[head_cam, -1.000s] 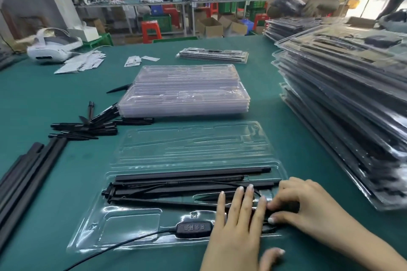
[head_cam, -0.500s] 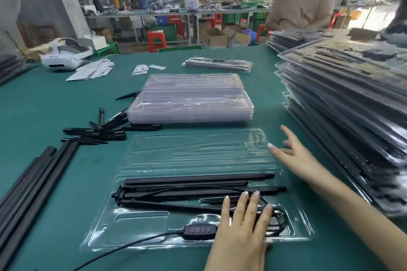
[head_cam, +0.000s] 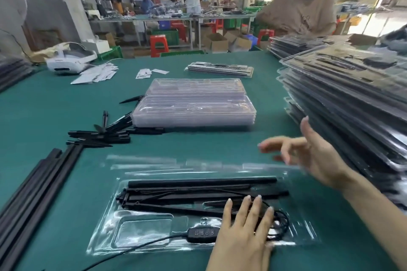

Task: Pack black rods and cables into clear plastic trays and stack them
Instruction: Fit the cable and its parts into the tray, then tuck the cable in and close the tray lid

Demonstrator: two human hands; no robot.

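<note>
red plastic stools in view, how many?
3 at least. One stool behind the table's far edge, one right of the cardboard boxes, one further back under the far bench. Others may be hidden.

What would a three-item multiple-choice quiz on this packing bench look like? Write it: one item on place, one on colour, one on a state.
1. The stack of empty clear trays lies:
A. beyond the open tray
B. under it
C. on the floor

2. The table cover is:
A. red
B. green
C. white

3. The left hand:
A. grips a rod
B. is clenched
C. presses flat on the coiled cable

Key: A, it sits farther up the table than the open tray; B, green cloth all round; C, fingers straight on the cable.
</note>
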